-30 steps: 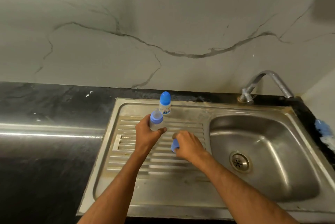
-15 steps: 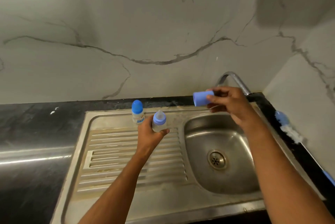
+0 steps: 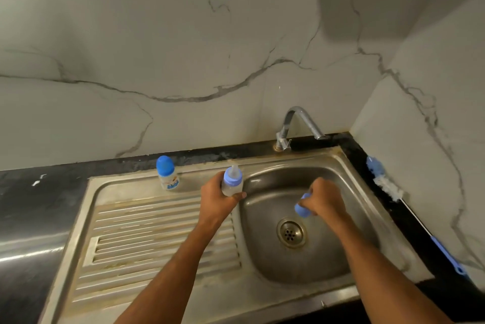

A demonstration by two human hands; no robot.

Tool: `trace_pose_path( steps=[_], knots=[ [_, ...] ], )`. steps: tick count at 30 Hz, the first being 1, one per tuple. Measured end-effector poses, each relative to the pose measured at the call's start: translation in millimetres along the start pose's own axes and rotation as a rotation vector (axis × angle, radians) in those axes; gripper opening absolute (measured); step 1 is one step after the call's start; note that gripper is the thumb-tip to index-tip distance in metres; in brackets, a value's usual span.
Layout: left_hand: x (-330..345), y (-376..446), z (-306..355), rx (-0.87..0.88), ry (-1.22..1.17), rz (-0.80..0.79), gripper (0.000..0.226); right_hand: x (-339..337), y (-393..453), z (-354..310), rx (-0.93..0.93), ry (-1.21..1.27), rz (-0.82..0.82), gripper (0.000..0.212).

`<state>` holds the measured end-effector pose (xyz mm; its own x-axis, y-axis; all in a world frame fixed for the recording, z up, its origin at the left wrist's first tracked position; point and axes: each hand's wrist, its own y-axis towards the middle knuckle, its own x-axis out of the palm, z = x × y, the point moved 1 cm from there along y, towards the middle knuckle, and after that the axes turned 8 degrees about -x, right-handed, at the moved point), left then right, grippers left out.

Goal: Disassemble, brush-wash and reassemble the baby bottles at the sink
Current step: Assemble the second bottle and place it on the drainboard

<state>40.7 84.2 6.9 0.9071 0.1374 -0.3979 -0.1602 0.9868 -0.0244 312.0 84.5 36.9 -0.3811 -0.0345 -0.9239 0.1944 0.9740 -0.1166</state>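
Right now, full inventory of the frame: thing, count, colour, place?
capped bottle: 1, blue cap, white label, standing at the back of the drainboard
open bottle: 1, clear with blue collar and teat, held upright at the basin's left edge
cap: 1, blue, held over the basin
brush: 1, blue and white head, blue handle, lying on the counter right of the sink
sink: 1, steel, ribbed drainboard left, basin right
drain: 1, metal, basin floor
tap: 1, chrome, behind the basin
counter: 1, black
wall: white marble with grey veins
left hand: grips the open bottle
right hand: holds the cap
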Motion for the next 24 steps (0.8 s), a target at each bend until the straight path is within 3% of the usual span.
trace_pose_path(
  steps=[4,7,10,14,19,24],
  knots=[
    [19.8,-2.0,7.2,0.027,0.018,-0.016,0.063,-23.3,7.4,-5.7,-0.050,0.174,-0.105,0.022],
    [30.6,-3.6,9.7,0.033,0.059,-0.019,0.063,-39.9,8.4,-9.8,-0.070,0.531,-0.254,0.025],
    [36.2,-5.2,9.9,0.029,0.067,-0.022,0.063,-38.4,4.1,-6.3,0.038,0.087,-0.125,0.022],
    [42.7,-7.3,14.0,0.049,0.078,-0.014,0.062,-33.8,-1.4,-4.6,-0.114,0.238,-0.011,0.021],
    [52.4,-9.4,16.5,0.090,0.114,-0.028,0.059,-62.8,-7.2,-32.1,-0.415,0.411,0.224,0.042],
    [62.6,-11.9,23.2,0.132,0.119,-0.052,0.056,-78.2,-20.1,-60.6,-0.676,0.350,0.261,0.048]
  ],
)
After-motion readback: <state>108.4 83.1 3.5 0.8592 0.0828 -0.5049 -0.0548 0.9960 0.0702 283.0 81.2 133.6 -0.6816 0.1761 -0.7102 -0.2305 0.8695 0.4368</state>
